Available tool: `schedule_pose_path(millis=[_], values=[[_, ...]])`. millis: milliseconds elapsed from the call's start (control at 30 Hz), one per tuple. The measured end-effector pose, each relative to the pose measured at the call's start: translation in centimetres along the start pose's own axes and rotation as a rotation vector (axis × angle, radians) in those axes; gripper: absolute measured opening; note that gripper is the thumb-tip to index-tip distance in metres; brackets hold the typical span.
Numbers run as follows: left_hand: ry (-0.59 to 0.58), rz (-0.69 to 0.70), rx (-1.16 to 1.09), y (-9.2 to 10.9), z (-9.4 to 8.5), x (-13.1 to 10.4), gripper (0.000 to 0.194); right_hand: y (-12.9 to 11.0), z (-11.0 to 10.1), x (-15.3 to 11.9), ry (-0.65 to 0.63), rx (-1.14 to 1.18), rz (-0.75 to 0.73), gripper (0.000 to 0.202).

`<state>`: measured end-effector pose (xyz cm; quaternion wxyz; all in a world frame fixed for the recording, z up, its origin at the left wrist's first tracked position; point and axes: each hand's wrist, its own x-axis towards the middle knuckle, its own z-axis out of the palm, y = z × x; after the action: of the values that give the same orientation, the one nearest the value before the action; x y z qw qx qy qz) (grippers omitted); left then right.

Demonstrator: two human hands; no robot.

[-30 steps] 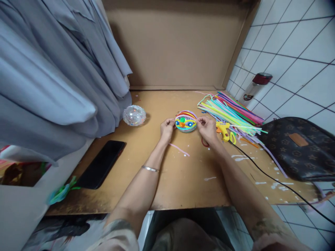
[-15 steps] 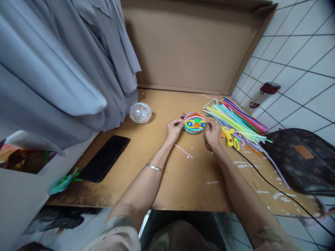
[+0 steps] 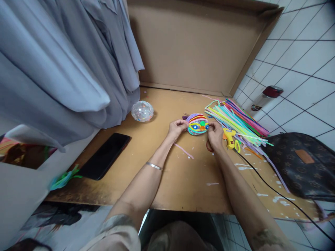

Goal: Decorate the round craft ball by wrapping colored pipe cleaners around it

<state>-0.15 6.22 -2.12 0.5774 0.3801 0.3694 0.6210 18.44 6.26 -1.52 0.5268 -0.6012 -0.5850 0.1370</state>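
Observation:
A round ball (image 3: 196,131), covered in coloured pipe cleaners and shaped like a face with blue eyes and an orange nose, is held just over the table. Its left edge is pinched by my left hand (image 3: 177,129), thumb and fingers closed. On the opposite side, my right hand (image 3: 215,135) grips the ball near its right eye, fingers bent. A reddish-brown loop (image 3: 209,146), perhaps a scissor handle, shows partly beneath my right hand. Close by on the right lies a yellow glue gun (image 3: 230,138). One pink pipe cleaner (image 3: 184,150) rests below the ball.
A bundle of pipe cleaners (image 3: 235,118) lies at the back right, near a brown patterned bag (image 3: 300,170). A clear ball (image 3: 142,111) and a black phone (image 3: 106,156) are on the left. A cardboard panel (image 3: 183,45) stands behind; the glue gun's cord (image 3: 264,179) crosses the right side.
The face ball has tilted slightly in my hands, its right side lower, and more purple shows at its upper left. Both hands keep hold. The whole view has shifted a little.

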Motion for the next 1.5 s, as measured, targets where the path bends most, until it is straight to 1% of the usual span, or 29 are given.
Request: schedule_pose_path(millis=[133, 233, 333, 433, 533, 633, 767, 867, 967, 1067, 1300, 1500], values=[[-0.008, -0.029, -0.003, -0.2, -0.2, 0.1, 0.038, 0.1, 0.1, 0.0, 0.013, 0.027, -0.022, 0.026], [-0.018, -0.006, -0.004, -0.5, -0.5, 0.4, 0.041, 0.2, 0.1, 0.0, 0.002, 0.027, -0.001, 0.027], [-0.021, 0.025, -0.022, -0.9, -0.7, 0.8, 0.049, 0.2, 0.1, 0.0, -0.006, 0.047, 0.022, 0.026], [-0.054, 0.030, -0.046, -1.2, -1.0, 1.0, 0.056, 0.0, 0.1, 0.0, -0.020, 0.078, 0.040, 0.026], [-0.091, 0.018, -0.075, -1.3, -1.2, 1.0, 0.058, -0.3, 0.0, 0.1, -0.018, 0.093, 0.051, 0.024], [-0.107, 0.004, -0.096, -1.2, -1.3, 1.0, 0.058, -0.5, -0.2, 0.1, -0.013, 0.091, 0.041, 0.023], [-0.118, -0.025, -0.119, -0.9, -1.3, 0.9, 0.057, -0.8, -0.3, 0.0, -0.024, 0.081, 0.027, 0.031], [-0.101, -0.052, -0.132, -0.7, -1.2, 0.9, 0.055, -1.0, -0.3, -0.1, -0.026, 0.079, 0.012, 0.031], [-0.068, -0.042, -0.135, -0.7, -1.1, 0.9, 0.054, -1.2, -0.3, -0.2, -0.029, 0.076, -0.003, 0.032], [-0.051, -0.027, -0.130, -0.8, -1.0, 0.9, 0.054, -1.4, -0.3, -0.3, -0.027, 0.068, -0.012, 0.030], [-0.052, -0.061, -0.144, -0.4, -1.1, 0.7, 0.054, -1.3, -0.2, -0.4, -0.012, 0.071, -0.021, 0.028], [-0.040, -0.064, -0.137, -0.1, -1.0, 0.8, 0.042, -0.7, 0.0, -0.1, -0.018, 0.107, -0.001, 0.020]])
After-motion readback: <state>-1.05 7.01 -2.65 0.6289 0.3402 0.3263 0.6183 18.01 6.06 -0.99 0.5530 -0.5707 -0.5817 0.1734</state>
